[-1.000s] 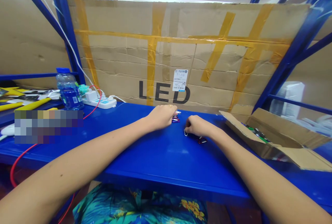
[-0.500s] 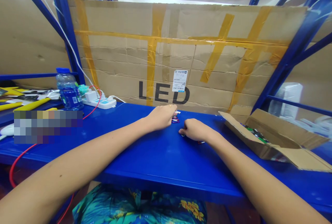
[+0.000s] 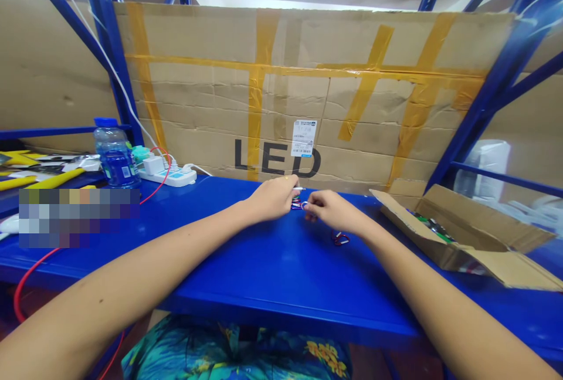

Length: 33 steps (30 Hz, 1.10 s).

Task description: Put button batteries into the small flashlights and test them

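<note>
My left hand (image 3: 276,197) is closed near the back of the blue table. A short white stick-like thing (image 3: 299,189) pokes out of its fingers; the rest is hidden. Just under those fingers lies a small bunch of shiny coloured pieces (image 3: 296,203), too small to tell apart. My right hand (image 3: 331,210) faces it from the right, thumb and fingertips pinching a small ring (image 3: 304,206) beside the bunch. Below the right wrist a dark red carabiner (image 3: 340,239) lies on the table.
At the right stands an open cardboard box (image 3: 448,248) with green and dark pieces inside. Behind the table is a large taped carton (image 3: 211,104). A power strip (image 3: 173,176), a blue-capped bottle (image 3: 114,154), yellow-handled things (image 3: 57,180) and a red cable (image 3: 33,265) are at left.
My right hand has moved up and slightly left with the ring, close to the bunch. The red carabiner shows more fully now. My left hand has stayed almost still.
</note>
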Tool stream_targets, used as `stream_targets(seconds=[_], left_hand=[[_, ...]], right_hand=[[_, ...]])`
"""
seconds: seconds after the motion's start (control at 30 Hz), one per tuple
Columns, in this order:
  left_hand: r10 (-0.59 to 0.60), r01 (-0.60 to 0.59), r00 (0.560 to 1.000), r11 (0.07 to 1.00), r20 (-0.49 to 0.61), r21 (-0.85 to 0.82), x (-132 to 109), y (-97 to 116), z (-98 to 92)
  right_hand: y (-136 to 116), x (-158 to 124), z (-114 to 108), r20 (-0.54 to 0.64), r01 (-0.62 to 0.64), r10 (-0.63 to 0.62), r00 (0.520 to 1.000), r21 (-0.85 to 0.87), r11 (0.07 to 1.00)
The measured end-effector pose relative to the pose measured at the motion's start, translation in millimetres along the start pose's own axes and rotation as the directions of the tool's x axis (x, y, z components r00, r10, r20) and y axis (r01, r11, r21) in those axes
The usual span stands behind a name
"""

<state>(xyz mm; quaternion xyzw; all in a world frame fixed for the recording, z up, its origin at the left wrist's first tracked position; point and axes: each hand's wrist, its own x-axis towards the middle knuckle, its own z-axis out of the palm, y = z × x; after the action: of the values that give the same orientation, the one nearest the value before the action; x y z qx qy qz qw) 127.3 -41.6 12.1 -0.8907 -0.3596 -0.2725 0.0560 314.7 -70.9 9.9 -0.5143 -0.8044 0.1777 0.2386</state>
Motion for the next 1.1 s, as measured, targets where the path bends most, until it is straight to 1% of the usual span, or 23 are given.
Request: stream_targets(seconds=[0.07,0.13,0.2,0.27,0.33,0.4,0.5,0.6,0.77,0.93,1.1], left_hand=[[-0.014,0.01,0.999,0.994,-0.035,-0.107,0,1,-1.1],[-0.018,0.007,0.999,0.98,-0.05,-0.2,1,3,-2.7],[-0.021,0.007,0.999,0.962,-0.049,-0.273,3,5,-4.2],[-0.03,0.019,0.999,0.945,-0.028,-0.327,5,4,-4.7],[-0.036,0.033,0.999,0.93,-0.001,-0.365,6,3,-3.7],[-0.042,0.041,0.999,0.92,0.006,-0.39,8,0,-1.9],[-0.068,0.052,0.997,0.909,-0.024,-0.413,8,-1,0.5],[-0.096,0.058,0.993,0.894,-0.063,-0.445,8,0,0.4],[-0.13,0.063,0.985,0.887,-0.115,-0.458,8,6,-2.0],[-0.103,0.035,0.984,0.91,-0.145,-0.414,8,10,-0.7],[-0.095,0.029,0.985,0.915,-0.144,-0.403,9,6,4.3]], right_hand=[[1,0,-4,0.021,0.032,-0.038,0.999,0.236,0.971],[1,1,-5,0.013,0.067,-0.076,0.997,0.356,0.932],[0,1,-4,-0.037,0.1,-0.093,0.995,0.394,0.914],[-1,2,-2,-0.11,0.12,-0.08,0.991,0.422,0.899],[0,3,-1,-0.181,0.138,-0.059,0.982,0.462,0.876],[1,4,-2,-0.223,0.165,-0.057,0.973,0.501,0.849],[1,4,-3,-0.254,0.215,-0.09,0.963,0.526,0.823],[0,3,-2,-0.308,0.275,-0.115,0.944,0.548,0.79],[-1,4,1,-0.365,0.307,-0.083,0.927,0.617,0.724],[0,7,2,-0.364,0.28,-0.052,0.93,0.608,0.743],[1,7,3,-0.334,0.228,-0.044,0.942,0.537,0.812]])
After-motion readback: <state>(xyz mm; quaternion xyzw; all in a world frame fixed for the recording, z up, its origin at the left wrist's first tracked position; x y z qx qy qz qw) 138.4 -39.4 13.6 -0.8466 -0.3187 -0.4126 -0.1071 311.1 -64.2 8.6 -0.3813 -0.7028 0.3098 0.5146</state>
